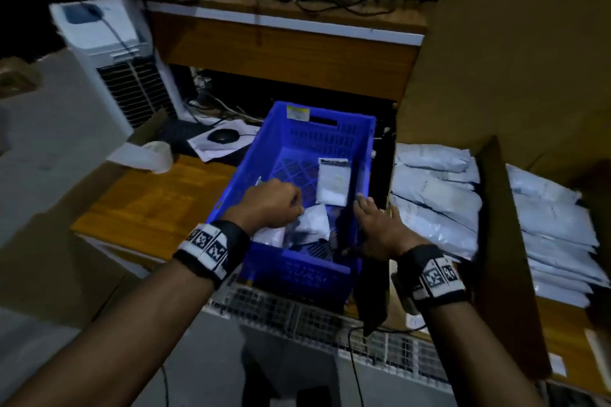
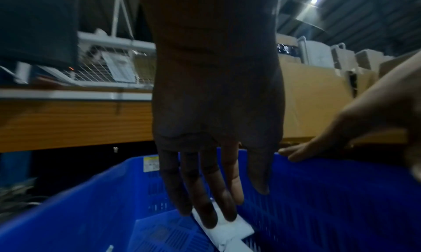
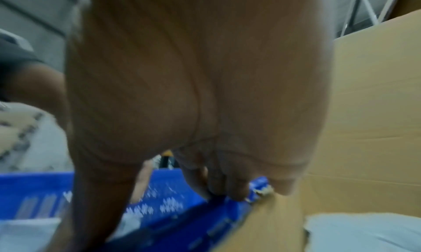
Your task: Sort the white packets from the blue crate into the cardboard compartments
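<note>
We look down from the head cam at a blue crate (image 1: 261, 155) on a wooden bench (image 1: 155, 201), cardboard compartments (image 1: 496, 208) just to its right w/ stacked white packets (image 1: 439, 208) inside. Left hand (image 1: 271, 205) is down in the crate, fingers bent over a crumpled white packet (image 1: 314, 221); whether it actually grips it, we can't tell from here. A 2nd flat packet (image 1: 332, 182) lies further back on the crate floor, apart from the hand.

Left wrist cam gives what the head cam doesn't: the fingers (image 2: 205, 202) run nearly straight down, tips touching a white packet (image 2: 227, 232), no curl round it seen. It also shows the right hand (image 2: 318, 148) resting on the crate's rim (image 2: 341, 166).

Right wrist cam is blurred; the right hand (image 3: 205, 112) fills most of it, fingertips (image 3: 227, 187) at the crate edge (image 3: 257, 185) where it meets the cardboard wall (image 3: 364, 112). Fingers look loosely bent over the rim; holding nothing else.

Crate's right side sits tight vs. the cardboard. Near crate wall hides part of the packets; floor mostly bare toward the far end.
</note>
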{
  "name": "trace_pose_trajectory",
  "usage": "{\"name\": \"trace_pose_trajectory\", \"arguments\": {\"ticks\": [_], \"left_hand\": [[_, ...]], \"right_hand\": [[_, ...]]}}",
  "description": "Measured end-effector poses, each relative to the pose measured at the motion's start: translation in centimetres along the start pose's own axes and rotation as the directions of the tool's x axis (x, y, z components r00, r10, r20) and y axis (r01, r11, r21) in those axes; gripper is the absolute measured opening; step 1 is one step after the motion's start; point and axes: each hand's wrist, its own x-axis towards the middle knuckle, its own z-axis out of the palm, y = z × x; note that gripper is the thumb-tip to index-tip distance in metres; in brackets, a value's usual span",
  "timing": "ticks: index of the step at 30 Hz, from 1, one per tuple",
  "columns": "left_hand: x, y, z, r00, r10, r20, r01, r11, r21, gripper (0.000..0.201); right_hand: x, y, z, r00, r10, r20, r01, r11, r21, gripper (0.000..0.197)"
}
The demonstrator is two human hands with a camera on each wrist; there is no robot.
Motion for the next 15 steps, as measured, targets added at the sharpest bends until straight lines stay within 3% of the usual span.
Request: {"name": "trace_pose_trajectory", "arguments": {"ticks": [4,8,11,15], "left_hand": [[6.4,-0.4,0.3,0.964,0.066,0.259,-0.095,0.99,0.1,0.02],[11.6,-0.2,2.0,0.903,0.092,0.42,-0.194,0.96,0.205,0.031],[15.0,-0.4,3.6,0.87,0.079,0.487,-0.203,0.957,0.208,0.041],[17.4,-0.4,5.6,0.861,0.065,0.504,-0.174,0.97,0.172,0.058]], "right_hand": [[0.5,0.0,0.0,0.999,0.023,0.03,-0.024,0.999,0.035,0.127],[0.8,-0.3,0.0,0.998,0.054,0.036,-0.055,0.998,0.027,0.129],[0.7,-0.3,0.0,0.997,0.077,0.03,-0.077,0.997,0.009,0.128],[0.9,-0.5,0.1,0.994,0.099,0.046,-0.099,0.995,0.002,0.13]]}}
